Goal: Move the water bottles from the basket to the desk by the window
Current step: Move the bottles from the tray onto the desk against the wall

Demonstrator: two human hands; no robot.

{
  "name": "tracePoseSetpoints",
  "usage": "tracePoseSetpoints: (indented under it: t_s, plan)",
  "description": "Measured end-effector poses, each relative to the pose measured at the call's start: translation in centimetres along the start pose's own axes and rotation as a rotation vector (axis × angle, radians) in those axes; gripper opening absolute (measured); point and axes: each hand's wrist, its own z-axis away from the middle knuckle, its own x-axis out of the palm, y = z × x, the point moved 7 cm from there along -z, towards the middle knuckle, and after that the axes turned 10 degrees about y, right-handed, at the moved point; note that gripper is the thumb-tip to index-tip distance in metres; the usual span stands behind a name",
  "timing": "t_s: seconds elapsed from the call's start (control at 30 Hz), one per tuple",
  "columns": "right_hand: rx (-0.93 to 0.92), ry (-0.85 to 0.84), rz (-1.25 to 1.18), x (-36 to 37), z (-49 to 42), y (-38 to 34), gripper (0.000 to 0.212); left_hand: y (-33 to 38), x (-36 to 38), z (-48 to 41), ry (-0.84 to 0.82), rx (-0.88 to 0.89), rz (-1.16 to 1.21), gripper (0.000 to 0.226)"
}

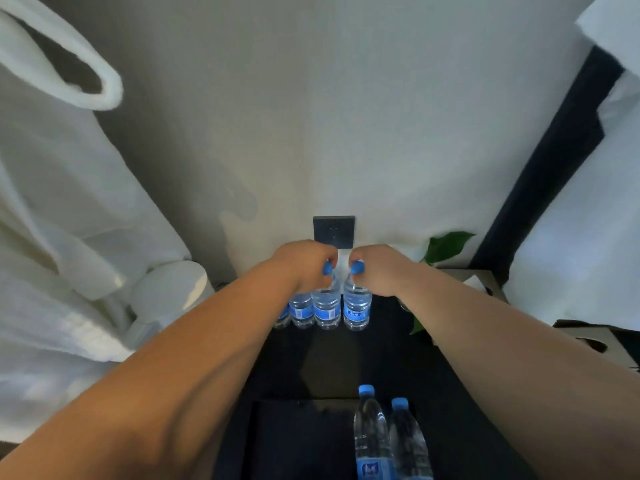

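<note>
Several clear water bottles with blue caps and blue labels stand in a row at the back of a dark desk [329,362], against the wall. My left hand [304,263] grips the blue cap of one bottle [326,306] in that row. My right hand [377,268] grips the cap of the bottle [356,310] beside it, at the row's right end. Both bottles stand upright, their bases at the desk surface. Two more bottles [370,434] [408,441] stand upright in the dark basket [294,441] at the bottom of the view, below my arms.
A white bathrobe [52,209] hangs at the left, with a white rolled towel [173,289] beside the desk. A black wall socket [334,232] sits behind my hands. Green plant leaves [445,245] and a cardboard box [585,341] are at the right, near the window frame [554,161].
</note>
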Motion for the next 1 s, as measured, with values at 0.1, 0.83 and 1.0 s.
tracePoseSetpoints:
  t_s: [0.1, 0.83, 1.0]
  plan:
    - [0.005, -0.005, -0.011, 1.0, -1.0, 0.4, 0.016, -0.2, 0.8, -1.1, -0.005, 0.019, -0.037, 0.026]
    - [0.107, 0.072, -0.06, 2.4, -0.7, 1.8, 0.025, -1.1, 2.7, -0.9, 0.096, -0.015, -0.025, 0.046]
    - [0.231, 0.105, -0.173, 3.3, 1.7, 2.5, 0.048, -0.8, 1.1, 1.6, 0.294, -0.061, 0.023, 0.037]
